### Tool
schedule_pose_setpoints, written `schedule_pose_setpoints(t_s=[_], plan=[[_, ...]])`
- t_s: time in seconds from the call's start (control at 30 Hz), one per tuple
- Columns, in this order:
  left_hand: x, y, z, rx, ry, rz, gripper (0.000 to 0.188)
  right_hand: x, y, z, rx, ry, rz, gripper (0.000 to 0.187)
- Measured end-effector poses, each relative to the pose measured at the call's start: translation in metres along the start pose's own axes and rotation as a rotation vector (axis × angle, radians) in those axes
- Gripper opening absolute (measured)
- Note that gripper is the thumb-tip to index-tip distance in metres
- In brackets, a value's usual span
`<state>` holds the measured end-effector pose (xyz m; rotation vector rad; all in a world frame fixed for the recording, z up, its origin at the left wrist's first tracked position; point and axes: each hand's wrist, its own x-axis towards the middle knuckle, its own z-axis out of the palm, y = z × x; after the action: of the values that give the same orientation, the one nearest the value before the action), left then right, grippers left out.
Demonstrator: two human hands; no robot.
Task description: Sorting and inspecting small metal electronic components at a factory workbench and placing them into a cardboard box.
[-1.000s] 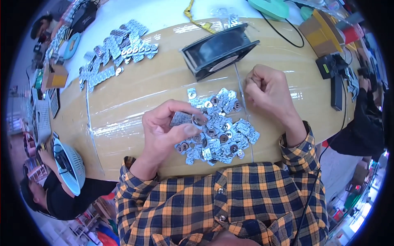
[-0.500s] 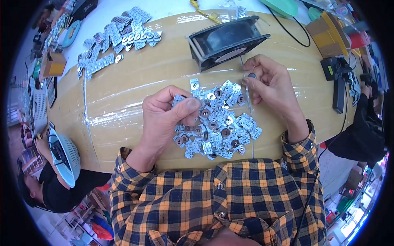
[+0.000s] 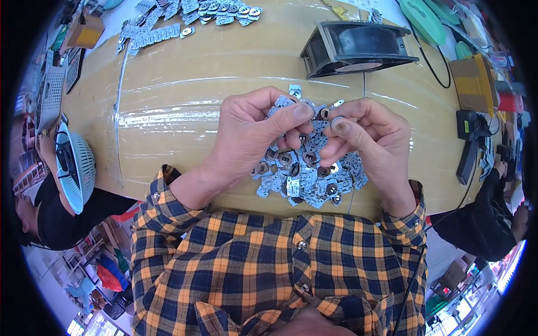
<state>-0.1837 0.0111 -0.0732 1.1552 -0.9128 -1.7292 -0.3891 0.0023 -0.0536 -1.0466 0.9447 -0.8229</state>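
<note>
My left hand [image 3: 246, 131] is closed, pinching a small light-blue circuit board [image 3: 283, 102] between thumb and fingers. To its right, my right hand [image 3: 372, 137] holds a coin cell [image 3: 335, 121] at the tips of thumb and forefinger. The two hands are close together, with a narrow gap between their fingertips. Beneath and in front of them lies a loose heap of similar boards [image 3: 314, 182], many carrying round silver or dark coin cells. My fingers hide part of the heap and most of the held board. A single board [image 3: 295, 90] rests just beyond the heap.
A black box-shaped fan [image 3: 364, 46] stands at the far right of the brown-covered table. Rows of more boards [image 3: 159, 35] lie at the far left. A blue basket [image 3: 84, 168] is at the left edge beside another person. A cardboard box [image 3: 473, 84] and a black adapter [image 3: 467, 124] sit at right.
My right hand has moved left, bringing the coin cell close to the board in my left hand. The whole view has shifted, so the fan and the far rows appear higher.
</note>
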Motion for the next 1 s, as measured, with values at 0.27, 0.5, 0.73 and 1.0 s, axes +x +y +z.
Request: schedule_pose_setpoints(t_s=[0.27, 0.5, 0.73, 1.0], plan=[[0.002, -0.005, 0.003, 0.051, -0.015, 0.102, 0.016, -0.003, 0.009, 0.018, -0.011, 0.090, -0.174, 0.017], [0.000, -0.007, 0.001, 0.128, -0.076, 0.146, 0.016, -0.005, 0.007, 0.012, -0.087, 0.086, -0.127, 0.014], [-0.001, -0.008, 0.003, 0.149, -0.026, 0.183, 0.015, 0.003, 0.009, 0.007, 0.021, 0.144, -0.068, 0.013], [-0.003, -0.009, 0.006, 0.183, -0.007, 0.175, 0.015, 0.000, 0.012, 0.007, -0.025, 0.115, -0.121, 0.010]])
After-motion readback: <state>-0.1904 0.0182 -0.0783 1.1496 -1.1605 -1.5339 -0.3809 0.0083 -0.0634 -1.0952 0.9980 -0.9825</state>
